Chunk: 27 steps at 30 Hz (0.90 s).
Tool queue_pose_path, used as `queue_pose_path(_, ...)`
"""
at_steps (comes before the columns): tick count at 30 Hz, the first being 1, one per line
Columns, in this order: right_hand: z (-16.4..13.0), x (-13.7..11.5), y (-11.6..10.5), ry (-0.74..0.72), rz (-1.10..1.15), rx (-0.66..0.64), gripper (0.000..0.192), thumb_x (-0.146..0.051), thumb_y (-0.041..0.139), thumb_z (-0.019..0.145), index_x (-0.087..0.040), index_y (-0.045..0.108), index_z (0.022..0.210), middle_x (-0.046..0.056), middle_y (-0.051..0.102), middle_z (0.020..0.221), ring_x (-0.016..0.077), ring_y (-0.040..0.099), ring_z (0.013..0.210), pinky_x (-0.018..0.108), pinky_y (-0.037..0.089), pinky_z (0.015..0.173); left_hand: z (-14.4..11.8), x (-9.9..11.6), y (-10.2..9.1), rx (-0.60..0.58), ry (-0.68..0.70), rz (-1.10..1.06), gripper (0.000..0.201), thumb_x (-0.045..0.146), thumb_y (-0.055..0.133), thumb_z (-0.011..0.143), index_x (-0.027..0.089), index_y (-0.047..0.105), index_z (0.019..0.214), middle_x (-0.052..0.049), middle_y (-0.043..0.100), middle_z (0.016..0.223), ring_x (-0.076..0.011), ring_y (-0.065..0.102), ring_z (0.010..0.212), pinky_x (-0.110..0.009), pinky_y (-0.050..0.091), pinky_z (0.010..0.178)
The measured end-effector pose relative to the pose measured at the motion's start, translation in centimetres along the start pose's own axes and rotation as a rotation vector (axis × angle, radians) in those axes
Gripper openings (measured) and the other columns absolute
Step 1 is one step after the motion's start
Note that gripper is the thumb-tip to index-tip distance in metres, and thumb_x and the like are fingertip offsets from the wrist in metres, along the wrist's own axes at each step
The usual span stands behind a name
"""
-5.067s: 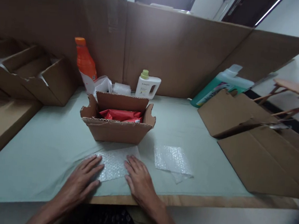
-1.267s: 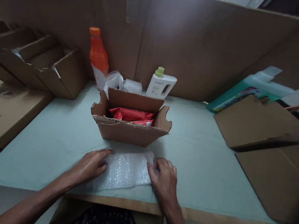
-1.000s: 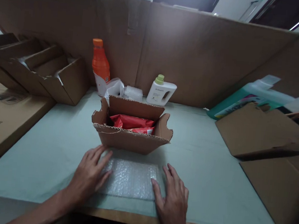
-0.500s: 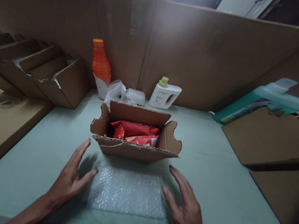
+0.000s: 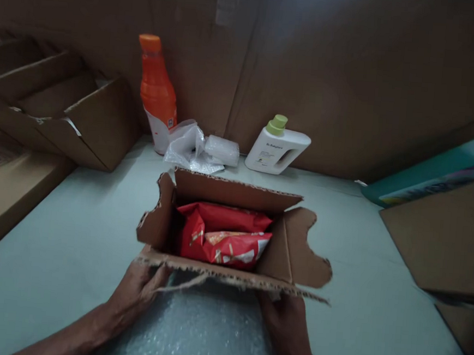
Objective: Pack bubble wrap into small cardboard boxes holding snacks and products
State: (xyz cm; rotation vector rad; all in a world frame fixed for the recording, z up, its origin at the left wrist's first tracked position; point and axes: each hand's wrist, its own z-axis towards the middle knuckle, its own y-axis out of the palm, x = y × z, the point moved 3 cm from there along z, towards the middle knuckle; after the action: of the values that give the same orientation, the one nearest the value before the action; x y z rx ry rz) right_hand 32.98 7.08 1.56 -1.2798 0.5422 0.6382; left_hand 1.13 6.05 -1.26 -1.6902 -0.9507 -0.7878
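Observation:
An open cardboard box (image 5: 236, 191) with torn flap edges is in the middle of the view, its top leaning towards me. Inside it lie shiny red snack packets (image 5: 231, 248). My left hand (image 5: 135, 290) grips the box at its near left side, the fingertips partly hidden behind the front flap. At the near right, my right hand (image 5: 289, 324) is closed on the same box, its fingers tucked under the flap. Below the box, a sheet of bubble wrap (image 5: 204, 331) lies flat between my forearms.
Behind the box stand an orange bottle (image 5: 157, 92), crumpled bubble wrap (image 5: 186, 143) and a white jug with a green cap (image 5: 278, 148). Cardboard boxes (image 5: 102, 117) flank the left. A teal liquid bottle (image 5: 438, 169) leans over cardboard (image 5: 445, 237) at right. A cardboard wall (image 5: 330, 81) closes the back.
Both hands have moved in from beside the bubble wrap and taken hold of the box. The box has come nearer and tilted, showing more of the red packets. The view has dipped downward.

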Motion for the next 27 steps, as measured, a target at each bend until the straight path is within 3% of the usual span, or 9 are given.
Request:
queue_pose_path(4,1.9,-1.7,-0.8,0.037,0.015,0.043,0.031,-0.044,0.058,0.089,-0.017,0.069,0.101,0.011,0.077,0.094,0.0273,0.073,0.084,0.037,0.06,0.074,1.1,4.3,-2.3,0.175,0.155,0.167,0.048,0.053,0.046,0.094,0.021,0.052,0.13,-0.012,0.063,0.127,-0.032,0.059,0.118,-0.047,0.048,0.104)
queue_pose_path(7,-1.1,-3.9,-0.7,-0.146,-0.109,0.147,0.042,-0.03,0.057,0.094,-0.016,0.058,0.133,0.016,0.07,0.126,0.0293,0.066,0.116,0.046,0.054,0.097,-2.6,5.2,-2.3,0.358,0.391,0.362,0.066,0.04,0.049,0.098,0.028,0.022,0.157,-0.011,0.04,0.157,-0.0325,0.04,0.143,-0.05,0.036,0.117)
queue_pose_path(9,-4.5,-5.9,0.8,-0.332,-0.174,0.105,0.05,-0.02,0.054,0.094,-0.018,0.049,0.144,0.016,0.063,0.139,0.028,0.058,0.129,0.047,0.049,0.104,-5.7,4.5,-0.5,0.25,0.603,0.525,0.073,0.033,0.048,0.1,0.032,0.01,0.161,-0.009,0.028,0.166,-0.0306,0.029,0.151,-0.05,0.026,0.123)
queue_pose_path(13,-10.0,-6.8,3.7,-0.521,-0.288,-0.159,0.041,-0.013,0.05,0.094,-0.017,0.059,0.134,0.015,0.061,0.143,0.0278,0.057,0.132,0.047,0.045,0.106,-9.0,1.2,2.9,-0.176,0.819,0.804,0.07,0.044,0.047,0.101,0.028,0.016,0.162,-0.009,0.038,0.162,-0.0289,0.031,0.151,-0.052,0.015,0.126)
queue_pose_path(15,-11.1,-5.2,2.8,-0.506,-0.354,-0.143,0.036,-0.015,0.049,0.096,-0.016,0.062,0.13,0.014,0.064,0.14,0.0285,0.059,0.13,0.047,0.045,0.104,-9.0,0.1,2.5,-0.22,0.816,0.84,0.067,0.047,0.046,0.101,0.028,0.021,0.161,-0.009,0.037,0.163,-0.0292,0.031,0.151,-0.052,0.017,0.125)
queue_pose_path(17,-11.2,-3.2,0.5,-0.46,-0.374,-0.084,0.032,-0.02,0.047,0.1,-0.018,0.063,0.127,0.012,0.07,0.131,0.026,0.063,0.122,0.043,0.047,0.099,-8.8,-0.2,1.0,-0.167,0.808,0.786,0.056,0.042,0.044,0.103,0.029,0.033,0.156,-0.007,0.039,0.162,-0.0291,0.035,0.149,-0.05,0.025,0.122)
queue_pose_path(21,-9.2,-0.9,-3.0,-0.292,-0.396,-0.024,0.033,-0.031,0.043,0.103,-0.018,0.063,0.126,0.012,0.074,0.118,0.0248,0.067,0.108,0.039,0.048,0.091,-8.4,-0.5,-2.5,0.229,0.537,0.706,0.04,0.039,0.046,0.1,0.021,0.059,0.134,-0.013,0.066,0.128,-0.0302,0.06,0.118,-0.047,0.047,0.1)
queue_pose_path(24,-6.7,-1.3,-2.0,-0.184,-0.488,-0.079,0.038,-0.042,0.051,0.098,-0.015,0.065,0.121,0.015,0.073,0.113,0.03,0.065,0.103,0.042,0.048,0.086,-7.9,-0.6,-2.6,0.275,0.266,0.833,0.041,0.051,0.056,0.091,0.015,0.068,0.107,-0.012,0.068,0.097,-0.0323,0.062,0.095,-0.047,0.05,0.084)
queue_pose_path(27,-5.2,-2.2,-0.3,-0.129,-0.507,-0.176,0.026,-0.04,0.06,0.091,-0.016,0.069,0.094,0.014,0.072,0.1,0.0301,0.064,0.093,0.041,0.048,0.081,-7.2,0.0,-1.4,0.182,0.195,0.89,0.028,0.044,0.06,0.087,0.017,0.064,0.08,-0.01,0.065,0.085,-0.0311,0.062,0.088,-0.043,0.048,0.079)
